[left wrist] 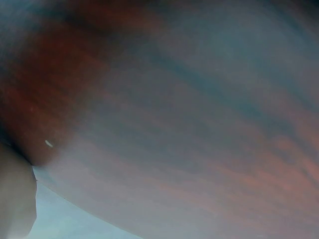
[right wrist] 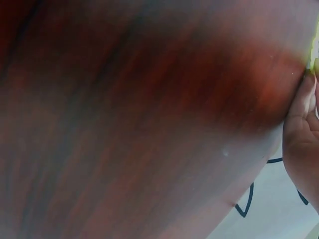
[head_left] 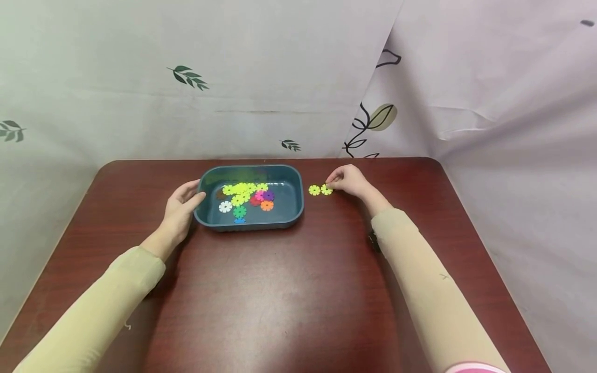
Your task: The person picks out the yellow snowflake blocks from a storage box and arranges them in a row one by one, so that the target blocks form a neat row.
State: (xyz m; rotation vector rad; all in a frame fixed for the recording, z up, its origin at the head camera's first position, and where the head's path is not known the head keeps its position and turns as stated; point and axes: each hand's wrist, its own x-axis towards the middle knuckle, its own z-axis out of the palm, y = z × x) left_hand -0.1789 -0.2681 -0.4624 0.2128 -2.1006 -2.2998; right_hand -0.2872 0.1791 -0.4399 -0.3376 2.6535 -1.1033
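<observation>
A dark blue-green plastic tray (head_left: 248,227) sits on the table, several notched flower-shaped discs lying inside it. My left hand (head_left: 179,210) holds the tray's left end, with the thumb over the rim. Right of the tray, a yellow notched disc (head_left: 314,190) lies on the tabletop. Close beside it, my right hand (head_left: 349,181) pinches another yellow notched disc (head_left: 326,190) by its right side. In the right wrist view, part of the right hand (right wrist: 301,144) shows at the right edge, with a sliver of yellow at the fingertips. The left wrist view shows only a bit of the left hand (left wrist: 17,194).
Inside the tray are a cluster of yellow discs (head_left: 240,189), a white disc (head_left: 225,207), a green disc (head_left: 240,212) and an orange disc (head_left: 267,205). The reddish-brown table (head_left: 280,290) meets a leaf-patterned cloth (head_left: 261,77) at its back edge.
</observation>
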